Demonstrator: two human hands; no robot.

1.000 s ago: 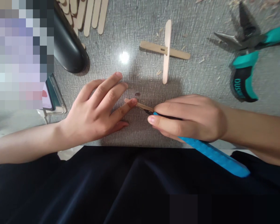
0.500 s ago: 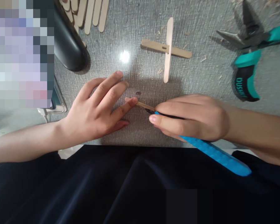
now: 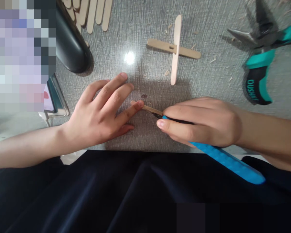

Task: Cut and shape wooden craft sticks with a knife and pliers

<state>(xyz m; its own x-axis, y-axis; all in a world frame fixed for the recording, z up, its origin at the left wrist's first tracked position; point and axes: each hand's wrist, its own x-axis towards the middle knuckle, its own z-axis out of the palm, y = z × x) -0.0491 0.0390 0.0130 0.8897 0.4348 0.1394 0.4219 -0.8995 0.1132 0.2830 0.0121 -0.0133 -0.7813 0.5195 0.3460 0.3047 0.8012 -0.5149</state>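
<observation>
Stick held down under left index finger, tool tip against it

Stick [image 3: 149,108]: located near the middle of the frame on the grey table [image 3: 121,29], slanting down toward the right. Its left end shows just past the left index fingertip; its right end runs up to the right hand's fingertips.

Left hand [image 3: 103,113]: left of centre, palm down, fingers spread. The index fingertip presses on the stick; the thumb lies apart, lower down.

Right hand [image 3: 203,123]: right of centre, thumb and fingers closed together, pinching the blue tool [image 3: 228,163] near its front. The tool's handle slopes to the lower right, over the dark clothing [image 3: 135,194]. Its dark tip lies along the stick's lower edge; whether it bites into the wood cannot be told.

Upper centre: a pale stick [image 3: 174,69] crosses a brown stick [image 3: 157,43], which has a small slot just beside the crossing. Shavings [image 3: 167,73] lie around both.

Upper right: pliers [image 3: 264,37], jaws apart, with teal and black handles.

Upper left: a black case [image 3: 75,48], with a row of loose sticks [image 3: 99,13] beside it. Below the case, a phone [image 3: 53,97], partly hidden.
</observation>
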